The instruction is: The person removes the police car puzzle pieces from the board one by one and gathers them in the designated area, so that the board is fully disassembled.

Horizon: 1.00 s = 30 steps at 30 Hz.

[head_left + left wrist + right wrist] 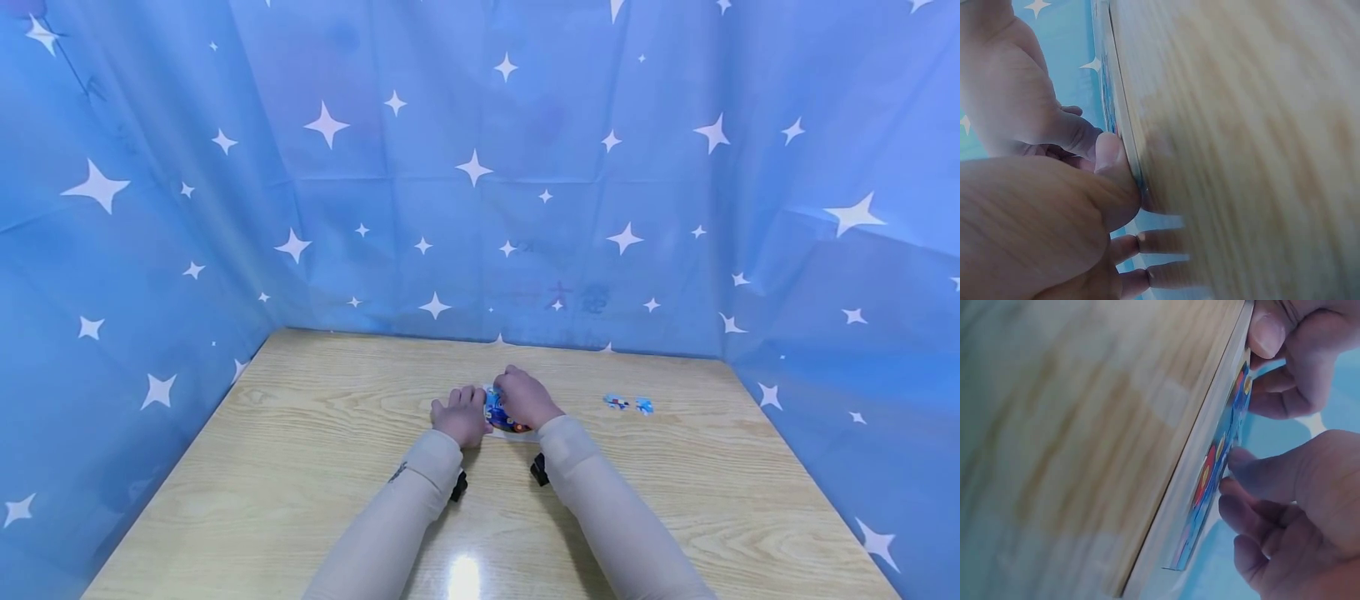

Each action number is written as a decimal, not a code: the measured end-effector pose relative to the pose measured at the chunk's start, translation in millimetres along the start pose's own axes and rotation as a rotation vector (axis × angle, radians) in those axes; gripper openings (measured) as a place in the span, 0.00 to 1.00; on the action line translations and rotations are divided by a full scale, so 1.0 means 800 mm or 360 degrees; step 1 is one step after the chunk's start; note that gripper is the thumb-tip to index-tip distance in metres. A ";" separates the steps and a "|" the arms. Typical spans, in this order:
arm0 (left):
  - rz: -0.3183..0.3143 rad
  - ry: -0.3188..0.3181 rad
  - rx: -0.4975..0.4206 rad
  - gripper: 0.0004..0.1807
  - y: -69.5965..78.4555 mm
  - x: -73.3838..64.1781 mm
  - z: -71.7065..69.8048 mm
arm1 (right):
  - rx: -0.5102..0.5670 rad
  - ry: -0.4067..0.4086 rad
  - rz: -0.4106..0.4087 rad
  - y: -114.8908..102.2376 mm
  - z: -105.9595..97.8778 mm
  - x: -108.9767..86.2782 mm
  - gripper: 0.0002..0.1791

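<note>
A colourful blue jigsaw puzzle [497,415] in a pale flat tray [1175,487] lies on the table between both hands. My left hand [462,417] holds the tray at its left side. Its thumb [1113,165] presses the near edge while the fingers bend down beyond it. Over the puzzle's right part, my right hand [527,398] has thumb and curled fingers together, fingertips right at the picture surface. They pinch a puzzle piece there, mostly hidden by the fingers. Red and yellow round shapes [1207,472] show in the picture in the right wrist view.
Two loose blue puzzle pieces, one with dark and red parts [617,402] and one lighter [644,406], lie to the right on the wooden table [315,467]. A blue curtain with white stars [450,167] surrounds the table's back and sides.
</note>
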<state>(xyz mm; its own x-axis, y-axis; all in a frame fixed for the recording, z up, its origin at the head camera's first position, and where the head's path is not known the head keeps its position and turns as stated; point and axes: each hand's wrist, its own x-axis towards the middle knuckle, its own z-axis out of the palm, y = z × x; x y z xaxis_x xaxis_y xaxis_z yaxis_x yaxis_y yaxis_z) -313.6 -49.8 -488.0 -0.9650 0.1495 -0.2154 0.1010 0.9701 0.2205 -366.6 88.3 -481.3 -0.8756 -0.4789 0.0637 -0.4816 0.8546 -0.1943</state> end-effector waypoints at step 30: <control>0.0028 0.0040 0.0011 0.23 -0.002 0.002 0.006 | 0.0195 -0.0053 0.0069 0.011 -0.002 -0.005 0.15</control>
<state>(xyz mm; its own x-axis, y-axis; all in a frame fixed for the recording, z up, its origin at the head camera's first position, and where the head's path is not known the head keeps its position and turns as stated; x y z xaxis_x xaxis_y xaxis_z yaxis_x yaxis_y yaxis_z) -314.0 -50.6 -493.0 -0.9689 0.1618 -0.1873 0.1197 0.9686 0.2177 -367.4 97.8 -481.5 -0.8927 -0.4502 0.0207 -0.4332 0.8447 -0.3142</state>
